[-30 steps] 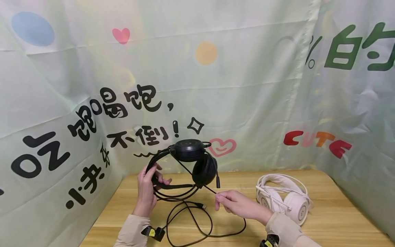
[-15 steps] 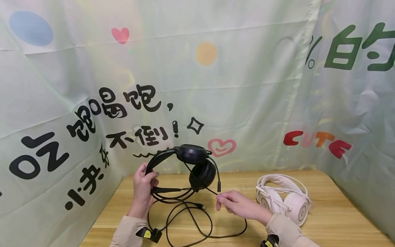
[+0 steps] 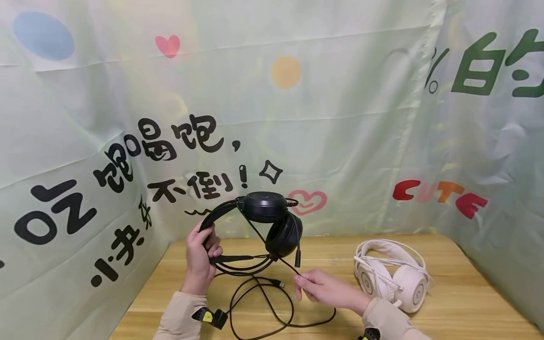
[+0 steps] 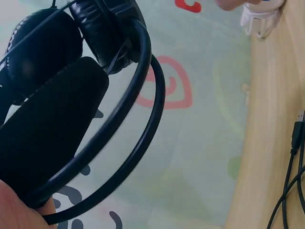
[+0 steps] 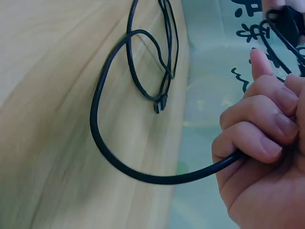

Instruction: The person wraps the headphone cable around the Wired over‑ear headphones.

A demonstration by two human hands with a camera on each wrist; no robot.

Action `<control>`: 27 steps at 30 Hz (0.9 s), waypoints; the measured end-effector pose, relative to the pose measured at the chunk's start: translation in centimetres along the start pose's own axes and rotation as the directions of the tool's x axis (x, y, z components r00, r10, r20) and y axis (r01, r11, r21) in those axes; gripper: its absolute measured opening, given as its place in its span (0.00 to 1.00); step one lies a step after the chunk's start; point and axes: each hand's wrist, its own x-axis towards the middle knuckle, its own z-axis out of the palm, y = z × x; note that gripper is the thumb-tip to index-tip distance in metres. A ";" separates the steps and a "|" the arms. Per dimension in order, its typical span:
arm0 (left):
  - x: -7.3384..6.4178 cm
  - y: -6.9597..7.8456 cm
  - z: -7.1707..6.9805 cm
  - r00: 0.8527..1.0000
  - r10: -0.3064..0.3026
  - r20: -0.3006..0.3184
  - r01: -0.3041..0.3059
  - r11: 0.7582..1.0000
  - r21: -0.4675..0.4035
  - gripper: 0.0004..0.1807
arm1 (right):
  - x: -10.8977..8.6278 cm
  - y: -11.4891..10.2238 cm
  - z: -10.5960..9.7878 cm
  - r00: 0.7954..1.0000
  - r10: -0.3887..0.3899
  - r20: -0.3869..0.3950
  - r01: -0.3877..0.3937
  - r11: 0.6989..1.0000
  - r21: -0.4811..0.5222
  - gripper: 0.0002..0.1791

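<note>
A black headset [image 3: 265,208] with a boom microphone is held tilted above the table, its ear cups toward the right. My left hand [image 3: 201,255] grips its headband, thumb and fingers around the band; in the left wrist view the padded band [image 4: 57,119] and two outer tubes run up from that hand. My right hand [image 3: 327,289] holds the headset's black cable close below the lower ear cup. In the right wrist view curled fingers [image 5: 257,114] close round the cable [image 5: 162,180], which loops out onto the table. Its USB plug [image 3: 277,283] lies on the wood.
White headphones [image 3: 412,288], wrapped in their own white cable, lie at the right of the wooden table [image 3: 459,293]. Loops of the black cable [image 3: 272,307] spread over the table's front middle. A printed fabric curtain [image 3: 340,141] stands behind and at both sides.
The headset dipped slightly, then rose again with my left hand. My right hand has moved a little lower, still holding the cable. The white headphones stay in place.
</note>
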 end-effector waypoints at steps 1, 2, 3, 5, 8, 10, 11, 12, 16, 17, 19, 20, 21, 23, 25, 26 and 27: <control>0.0 0.0 0.1 1.000 -0.011 -0.001 0.011 1.000 -0.001 0.14 | 0.0 0.0 0.1 1.000 -0.003 0.009 0.003 1.000 -0.007 0.27; 0.0 0.0 0.1 1.000 -0.022 -0.004 0.022 1.000 -0.004 0.14 | 0.1 0.0 0.2 1.000 0.000 0.017 0.000 1.000 -0.011 0.27; 0.0 0.0 0.1 0.999 -0.030 -0.009 0.030 1.000 -0.004 0.14 | 0.2 0.0 0.3 1.000 0.006 0.029 -0.006 1.000 -0.011 0.28; 0.0 0.0 0.1 0.999 -0.045 -0.015 0.044 0.999 -0.006 0.13 | 0.3 0.1 0.4 0.999 0.013 0.050 -0.013 1.000 -0.004 0.29; -0.2 0.0 0.1 0.998 -0.064 -0.016 0.064 0.998 0.003 0.13 | 0.5 0.4 0.5 0.998 0.022 0.064 -0.022 1.000 0.006 0.30; -0.3 -0.1 0.1 0.997 -0.081 0.000 0.081 0.997 0.002 0.14 | 0.6 0.6 0.5 0.997 0.022 0.070 -0.023 1.000 0.006 0.30; -0.4 -0.1 0.1 0.996 -0.089 0.009 0.089 0.996 0.002 0.14 | 0.6 0.7 0.5 0.997 0.019 0.071 -0.019 1.000 -0.001 0.30; -0.4 -0.2 0.1 0.995 -0.099 0.018 0.099 0.995 0.001 0.15 | 0.7 0.8 0.5 0.997 0.015 0.073 -0.014 1.000 -0.007 0.30; -0.6 -0.6 0.1 0.991 -0.123 0.047 0.124 0.992 -0.016 0.15 | 1.0 1.0 0.6 0.997 -0.004 0.082 0.007 0.999 -0.039 0.29; -0.7 -0.7 0.1 0.991 -0.126 0.051 0.127 0.992 -0.019 0.14 | 1.0 1.0 0.7 0.997 -0.004 0.082 0.008 0.999 -0.045 0.29; -0.7 -0.8 0.2 0.990 -0.128 0.055 0.130 0.991 -0.026 0.14 | 1.2 1.0 0.9 0.996 0.003 0.086 0.003 0.998 -0.062 0.28; -0.7 -0.9 0.2 0.990 -0.129 0.054 0.131 0.991 -0.031 0.14 | 1.3 0.9 1.0 0.996 0.005 0.094 0.001 0.998 -0.070 0.28; -0.7 -0.9 0.2 0.990 -0.129 0.054 0.131 0.991 -0.034 0.14 | 1.4 0.9 1.1 0.995 0.010 0.103 -0.002 0.997 -0.076 0.28; -0.7 -1.0 0.3 0.990 -0.129 0.048 0.131 0.991 -0.040 0.13 | 1.5 0.9 1.4 0.992 0.012 0.125 -0.001 0.997 -0.083 0.28; -0.6 -1.1 0.3 0.991 -0.131 0.038 0.133 0.990 -0.047 0.13 | 1.6 0.9 1.5 0.990 0.007 0.143 0.006 0.996 -0.085 0.28; -0.6 -1.1 0.3 0.991 -0.131 0.034 0.133 0.990 -0.050 0.14 | 1.7 0.9 1.5 0.990 0.010 0.143 0.001 0.997 -0.075 0.28; -0.6 -1.1 0.3 0.991 -0.132 0.031 0.133 0.990 -0.051 0.14 | 1.7 1.0 1.4 0.990 0.013 0.140 -0.003 0.998 -0.070 0.28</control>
